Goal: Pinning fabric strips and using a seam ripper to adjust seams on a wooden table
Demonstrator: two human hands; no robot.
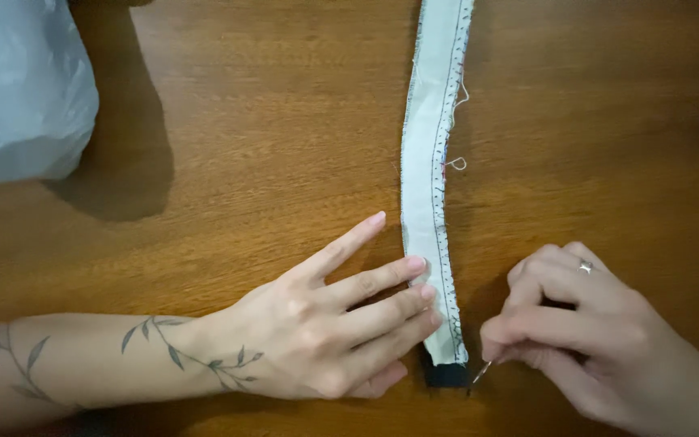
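The strip (pixel 433 202), judged light and limp, is pinned flat by the outspread left hand (pixel 325 320); a pin (pixel 480 372) is pinched by the right hand (pixel 584 340) beside its dark end.

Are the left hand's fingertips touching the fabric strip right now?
Touching. The head view shows the left hand with fingertips pressed flat onto the fabric strip, overlapping its left edge.

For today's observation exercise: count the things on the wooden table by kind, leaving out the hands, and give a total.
Fabric strip: 1
Plastic bag: 1
Small metal tool, held in the right hand: 1
Total: 3
The left hand presses on the strip.
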